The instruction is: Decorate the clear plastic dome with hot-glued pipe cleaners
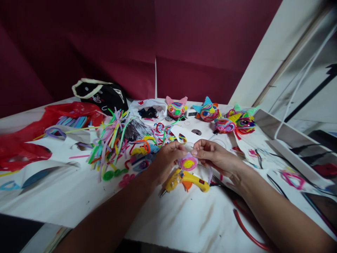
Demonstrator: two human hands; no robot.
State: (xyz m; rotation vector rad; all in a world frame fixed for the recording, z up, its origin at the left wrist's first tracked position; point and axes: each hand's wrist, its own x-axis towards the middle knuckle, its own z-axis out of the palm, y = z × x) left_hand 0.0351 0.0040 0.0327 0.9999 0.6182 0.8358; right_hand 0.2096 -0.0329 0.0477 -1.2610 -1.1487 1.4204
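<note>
Between my two hands is a small round coil of pipe cleaner (pixel 188 162), yellow at its centre with pink and lilac rings around it. The fingers of my left hand (pixel 168 158) pinch its upper left edge. On the upper right, my right hand (pixel 214 156) grips it between thumb and fingers. Just below the coil, a yellow hot glue gun (pixel 184 180) lies on its side, its metal nozzle aimed to the lower left. Something orange (pixel 187 186) shows beneath the gun.
Loose pipe cleaners (pixel 110 140) are heaped left of my hands, near a red plastic bag (pixel 28 147). Colourful eared balls (pixel 177 108) stand along the back beside a black tote bag (pixel 105 96). Cables and a white trough (pixel 297 158) occupy the right side.
</note>
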